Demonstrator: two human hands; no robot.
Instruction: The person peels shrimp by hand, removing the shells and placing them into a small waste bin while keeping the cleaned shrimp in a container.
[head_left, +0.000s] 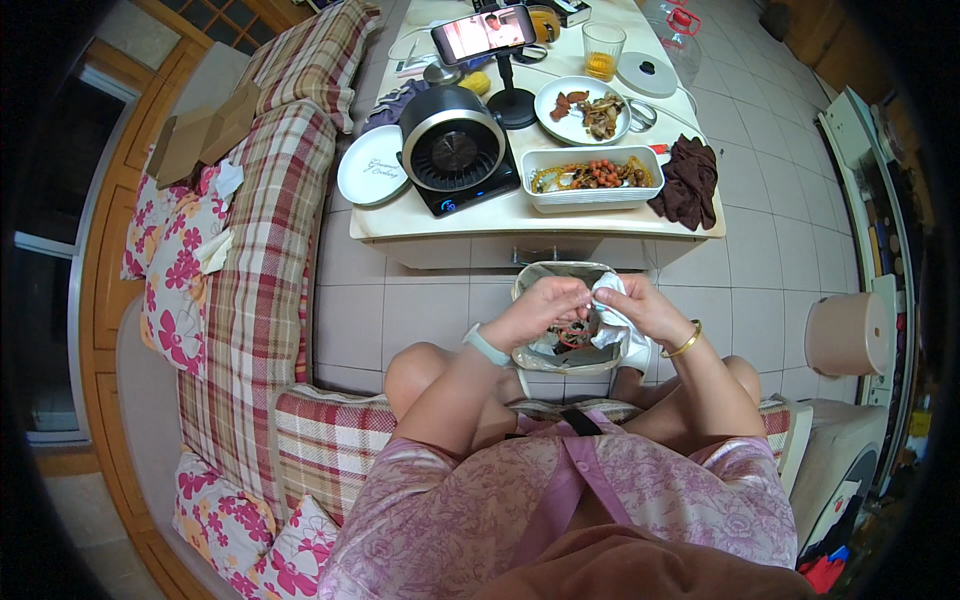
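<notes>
My right hand (634, 300) grips a crumpled white cloth or tissue (613, 330), with the thumb pressed on its upper part. My left hand (551, 306) is right beside it, fingers curled and fingertips meeting at the cloth's edge. Whether something small sits between those fingertips is too fine to tell. Both hands are above a lined waste bin (531, 274) on the floor between my knees. Dark and reddish scraps (574, 335) show inside the bin, partly covered by my hands and the cloth.
Ahead stands a table (442, 226) bearing a white tray (592, 201) of beads, a plate of food (551, 127), a black cooker (454, 139), a phone on a stand (514, 97) and a brown cloth (686, 184). A plaid sofa (259, 225) runs along the left. A stool (844, 334) is at right.
</notes>
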